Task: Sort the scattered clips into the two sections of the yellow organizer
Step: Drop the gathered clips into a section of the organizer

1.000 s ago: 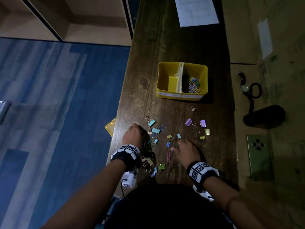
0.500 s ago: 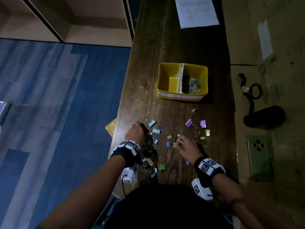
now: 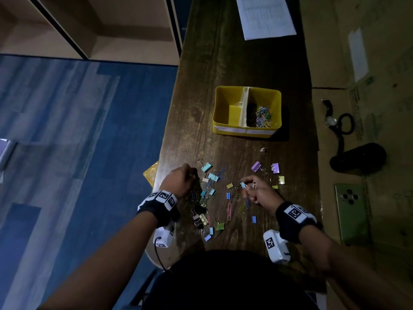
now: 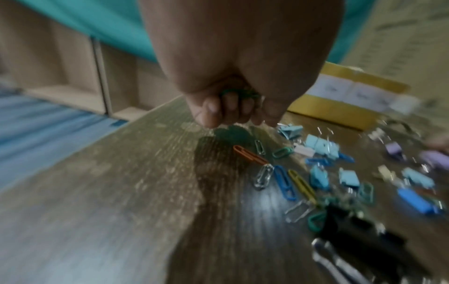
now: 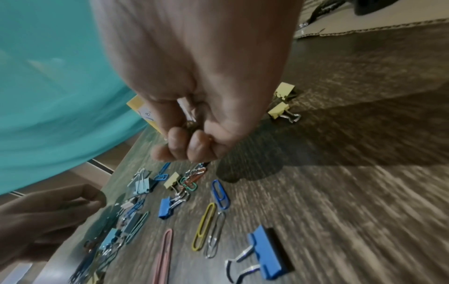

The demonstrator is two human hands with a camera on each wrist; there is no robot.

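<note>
On a dark wooden tabletop [image 3: 223, 63], a person sorts stationery with both hands low over the scattered clips [image 3: 210, 193], which lie between the wrists and the yellow organizer [image 3: 247, 132]. The right hand [image 3: 257, 193] has its fingers curled together and pinches a small cluster: a silver paper clip [image 3: 254, 184] stands up from the fingertips and a light blue binder clip [image 3: 243, 185] shows at them. The left hand [image 3: 181, 182] is closed too, and the left wrist view shows a green paper clip [image 4: 239, 92] tucked inside its curled fingers [image 4: 211, 113].

The organizer sits straight ahead of the hands, farther up the tabletop and well apart from them, its long side running left to right across the person's view. A divider splits it: the right section [image 3: 261, 115] already holds coloured paper clips, while the left section [image 3: 230, 108] appears empty. The right hand is the nearer to the paper-clip section, so a forward reach from it looks the shorter path; binder clips would likely go to the left section.

Most clips are not yet sorted: purple binder clips [image 3: 266, 167] lie ahead of the right hand, and a pink paper clip [image 3: 229, 211] lies between the wrists.
</note>
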